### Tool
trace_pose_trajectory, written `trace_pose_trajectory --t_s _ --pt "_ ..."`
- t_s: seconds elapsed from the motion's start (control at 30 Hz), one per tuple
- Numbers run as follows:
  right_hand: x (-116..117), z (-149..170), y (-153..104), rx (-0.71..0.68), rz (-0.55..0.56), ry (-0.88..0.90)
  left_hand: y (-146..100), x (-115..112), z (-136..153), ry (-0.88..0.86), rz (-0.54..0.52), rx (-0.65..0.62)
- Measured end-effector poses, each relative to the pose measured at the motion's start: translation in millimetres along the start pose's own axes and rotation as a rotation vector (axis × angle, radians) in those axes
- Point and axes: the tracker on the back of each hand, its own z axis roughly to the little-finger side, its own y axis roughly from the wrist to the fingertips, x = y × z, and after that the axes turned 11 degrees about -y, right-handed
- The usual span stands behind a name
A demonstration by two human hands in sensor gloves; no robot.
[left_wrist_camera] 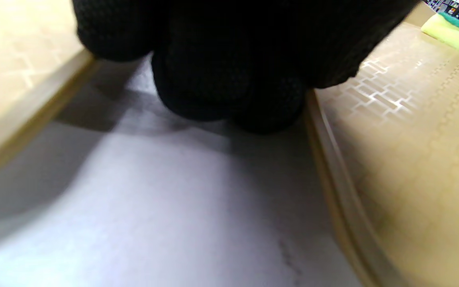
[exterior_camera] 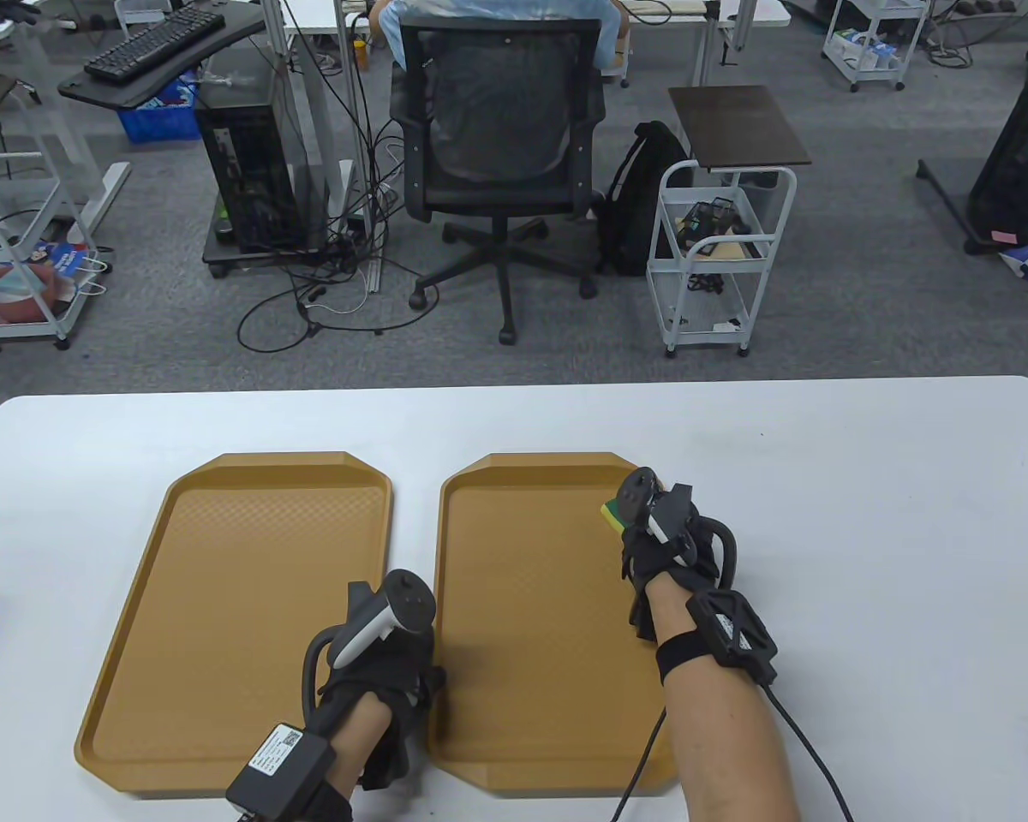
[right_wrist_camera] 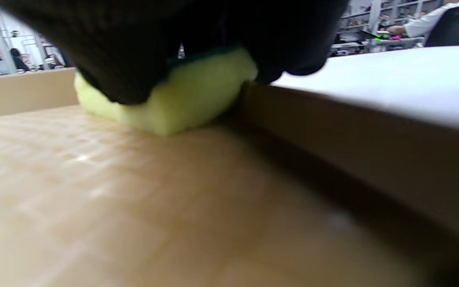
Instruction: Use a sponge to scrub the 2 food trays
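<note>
Two tan food trays lie side by side on the white table, the left tray [exterior_camera: 248, 616] and the right tray [exterior_camera: 531, 616]. My right hand [exterior_camera: 664, 548] grips a yellow sponge with a green top [exterior_camera: 612, 515] and presses it on the right tray's floor at its far right, against the side wall [right_wrist_camera: 333, 131]. In the right wrist view the sponge [right_wrist_camera: 181, 99] is squashed under my fingers. My left hand [exterior_camera: 377, 676] rests in the gap between the trays near their front ends. Its fingers [left_wrist_camera: 229, 79] are curled over the bare table and hold nothing that I can see.
The table's far edge [exterior_camera: 514, 381] lies beyond the trays, with white surface [exterior_camera: 865, 531] to the right. Past the table stand an office chair [exterior_camera: 501, 137] with a seated person behind it, and a white cart [exterior_camera: 720, 248].
</note>
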Motion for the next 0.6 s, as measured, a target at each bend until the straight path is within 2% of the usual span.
trace_pose_trajectory --t_s 0.2,0.33,0.47,0.6 --pt "2.7 -2.3 9.5 0.1 0.016 0.08 -0.1 -0.2 -0.1 0.004 -0.003 -0.001" --pt "1.3 -14.9 10.4 0.146 0.039 0.083 0.2 -0.3 -0.1 0.001 -0.001 -0.001" --pt "0.5 -34.4 6.1 0.075 0.03 0.142 0.3 -0.2 0.0 -0.001 0.001 -0.002" --pt "4.9 -62.3 -2.9 -0.052 -0.035 0.176 0.4 0.0 0.3 -0.004 0.004 -0.003"
